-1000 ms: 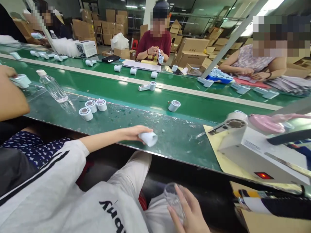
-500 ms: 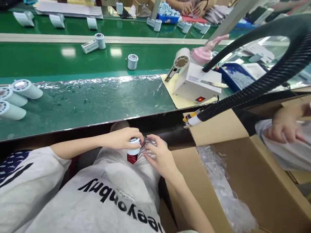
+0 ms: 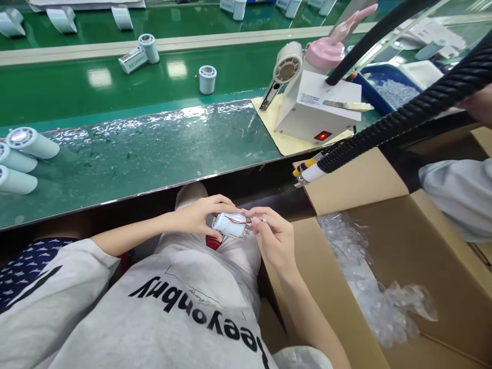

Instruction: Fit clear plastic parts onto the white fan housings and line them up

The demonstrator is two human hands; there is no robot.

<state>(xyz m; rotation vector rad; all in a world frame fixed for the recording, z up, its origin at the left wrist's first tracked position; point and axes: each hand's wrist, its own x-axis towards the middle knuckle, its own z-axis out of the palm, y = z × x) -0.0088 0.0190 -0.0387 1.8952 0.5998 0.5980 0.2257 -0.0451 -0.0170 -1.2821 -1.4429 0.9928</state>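
My left hand is closed around a light blue cylindrical housing, held tilted on its side above my lap. Thin red and dark wires run along the housing toward its right end. A clear plastic piece sits at that right end; whether it encloses the whole housing I cannot tell. My right hand pinches at the ends of the wires, with its fingertips close to the plastic piece.
A green bench carries several blue housings at left. A white machine with a red switch and a black corrugated hose stands right. An open carton holds clear plastic pieces. A co-worker's sleeve shows far right.
The housing has gone from upright to lying sideways, and the clear piece is now at its right end. My right hand has shifted right. The co-worker's hand has moved off the sleeve area.
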